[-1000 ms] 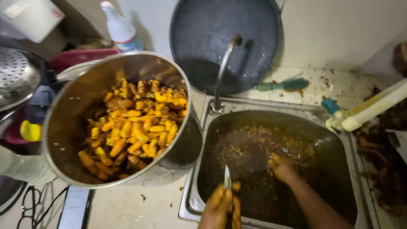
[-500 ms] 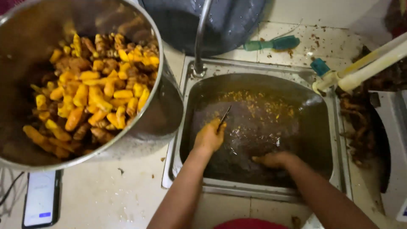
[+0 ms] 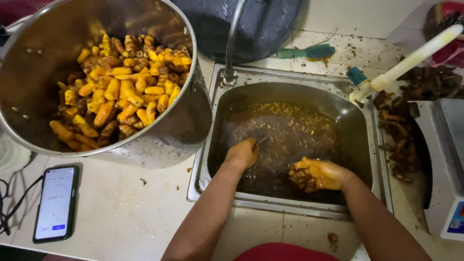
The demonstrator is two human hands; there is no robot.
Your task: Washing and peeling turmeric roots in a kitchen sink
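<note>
Both hands work in a sink of murky brown water, cleaning turmeric roots beside a big pot of peeled pieces.

At the near left a phone lies on the counter, and above it the steel pot overhangs the sink's left rim, crowding that side. The left hand is curled shut around a small knife, blade tip just above the water. The right hand cups a clump of roots, fingers half closed. Keeping the blade pointed away from the right hand seems wise; open room lies toward the sink's far right.
</note>
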